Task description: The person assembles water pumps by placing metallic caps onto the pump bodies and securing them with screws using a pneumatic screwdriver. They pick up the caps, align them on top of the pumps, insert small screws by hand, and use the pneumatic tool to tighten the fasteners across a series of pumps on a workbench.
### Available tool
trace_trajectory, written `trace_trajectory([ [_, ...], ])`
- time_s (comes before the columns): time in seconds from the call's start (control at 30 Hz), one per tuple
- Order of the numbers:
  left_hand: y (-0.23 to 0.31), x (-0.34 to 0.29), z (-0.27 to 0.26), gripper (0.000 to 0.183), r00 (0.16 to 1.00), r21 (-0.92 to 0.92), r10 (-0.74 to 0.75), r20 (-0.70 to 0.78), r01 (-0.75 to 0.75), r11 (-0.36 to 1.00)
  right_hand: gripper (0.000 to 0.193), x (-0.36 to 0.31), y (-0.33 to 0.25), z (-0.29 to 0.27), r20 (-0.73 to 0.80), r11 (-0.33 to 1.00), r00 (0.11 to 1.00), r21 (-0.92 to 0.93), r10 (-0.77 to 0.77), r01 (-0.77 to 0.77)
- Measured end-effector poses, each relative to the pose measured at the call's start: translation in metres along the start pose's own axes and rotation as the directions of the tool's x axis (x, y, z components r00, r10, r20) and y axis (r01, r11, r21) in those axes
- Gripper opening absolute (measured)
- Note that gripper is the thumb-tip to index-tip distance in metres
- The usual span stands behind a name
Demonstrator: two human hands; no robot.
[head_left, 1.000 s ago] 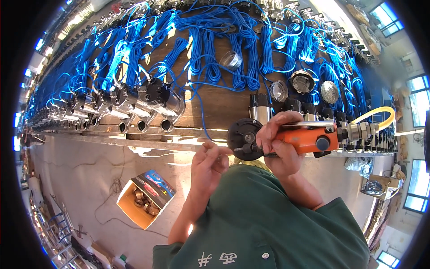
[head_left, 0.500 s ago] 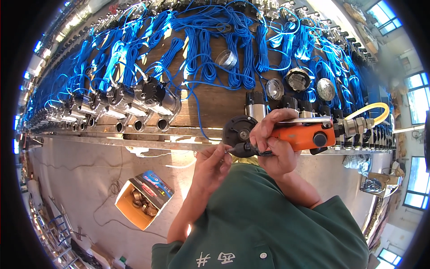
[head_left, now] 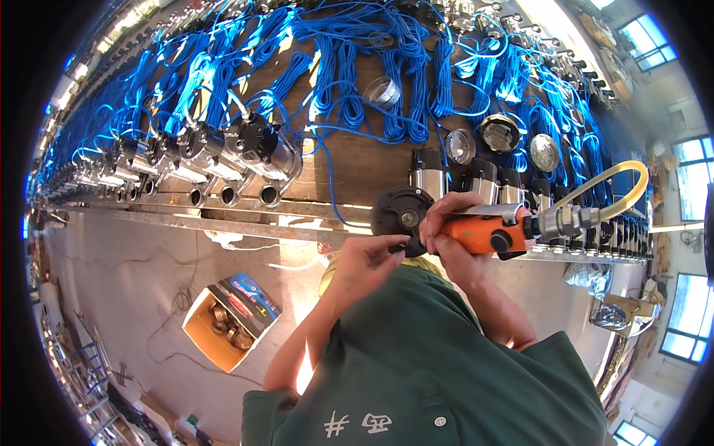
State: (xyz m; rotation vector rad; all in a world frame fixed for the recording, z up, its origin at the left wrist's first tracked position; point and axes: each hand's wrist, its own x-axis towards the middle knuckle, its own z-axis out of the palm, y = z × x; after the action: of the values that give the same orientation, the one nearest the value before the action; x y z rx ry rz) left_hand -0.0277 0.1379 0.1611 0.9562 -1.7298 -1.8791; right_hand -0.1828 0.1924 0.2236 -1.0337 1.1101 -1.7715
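So the right hand has its grip wrapped firmly around an orange power tool, held level at about the middle of the counter's near edge. Its nose points left, right in front of a black round part sitting at that same edge. The left hand is up at the nose, thumb and fingers bunched together there. Can't tell whether that grip is closed on the nose or on something small, the fingertips cover it. A yellow hose loops off the tool's back end through some metal fittings.

The counter is bare brown wood where it shows. Along the near edge, toward the left end, there's a row of steel cylinders with black tops, lying tilted. More steel-and-black units stand just beyond the tool and run toward the right end. A few round metal strainers sit a bit farther in, and coiled blue cables cover loads of the far side. Down on the floor, to the left, an open cardboard box holds brownish rings.
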Motion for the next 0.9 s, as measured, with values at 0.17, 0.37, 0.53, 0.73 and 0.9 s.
trace_trajectory([
  [0.17, -0.011, 0.004, 0.000, 0.028, 0.966, 0.266, 0.240, -0.097, -0.207, 0.941, 0.032, -0.001, 0.010, 0.002, 0.073, 0.992, 0.997, -0.125, 0.028, -0.019],
  [0.37, -0.026, 0.004, -0.004, 0.027, 0.978, 0.257, 0.163, -0.127, -0.126, 0.958, 0.018, 0.000, 0.004, 0.017, 0.170, 0.936, 0.984, -0.334, -0.060, 0.114],
  [0.53, -0.021, 0.002, -0.006, 0.027, 0.979, 0.253, 0.142, -0.147, -0.102, 0.962, 0.029, 0.002, 0.015, 0.011, 0.338, 0.923, 0.932, -0.301, -0.133, 0.241],
  [0.73, -0.015, 0.002, -0.013, 0.025, 0.987, 0.166, 0.142, -0.071, -0.129, 0.978, 0.025, -0.005, 0.019, 0.014, 0.135, 0.962, 0.987, -0.248, -0.086, 0.118],
  [0.9, -0.051, -0.007, -0.032, 0.026, 0.950, -0.835, -0.262, -0.168, 0.004, 0.550, 0.028, 0.000, 0.009, 0.016, 0.141, 0.977, 0.989, -0.199, -0.048, 0.076],
])
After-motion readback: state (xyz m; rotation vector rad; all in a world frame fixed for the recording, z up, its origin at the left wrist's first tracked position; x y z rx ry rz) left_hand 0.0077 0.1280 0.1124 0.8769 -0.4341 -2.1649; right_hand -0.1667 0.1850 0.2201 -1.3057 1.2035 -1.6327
